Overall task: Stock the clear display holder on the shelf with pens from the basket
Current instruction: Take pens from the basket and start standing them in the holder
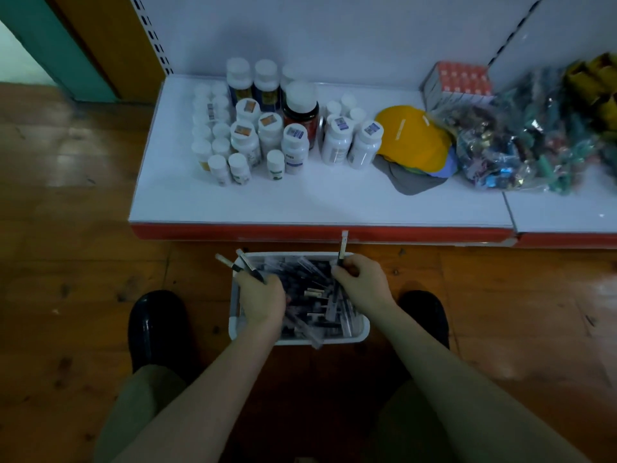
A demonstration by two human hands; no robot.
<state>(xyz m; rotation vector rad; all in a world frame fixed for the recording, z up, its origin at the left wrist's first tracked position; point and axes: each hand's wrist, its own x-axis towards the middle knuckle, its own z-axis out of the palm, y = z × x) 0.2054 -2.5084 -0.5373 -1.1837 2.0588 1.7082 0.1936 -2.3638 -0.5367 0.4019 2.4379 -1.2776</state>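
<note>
A white basket (362,327) full of dark pens sits on the wooden floor between my feet, just in front of the shelf. My left hand (262,297) grips two pens (245,264) that stick out up and to the left over the basket's far left corner. My right hand (362,285) pinches a single pen (342,247) that stands nearly upright over the basket's far right side. No clear display holder shows in this view.
The low white shelf (300,202) with a red front edge holds several white pill bottles (293,148), a yellow cap (414,138), a red box (460,83) and bags of wrapped sweets (510,148). My black shoes (157,325) flank the basket.
</note>
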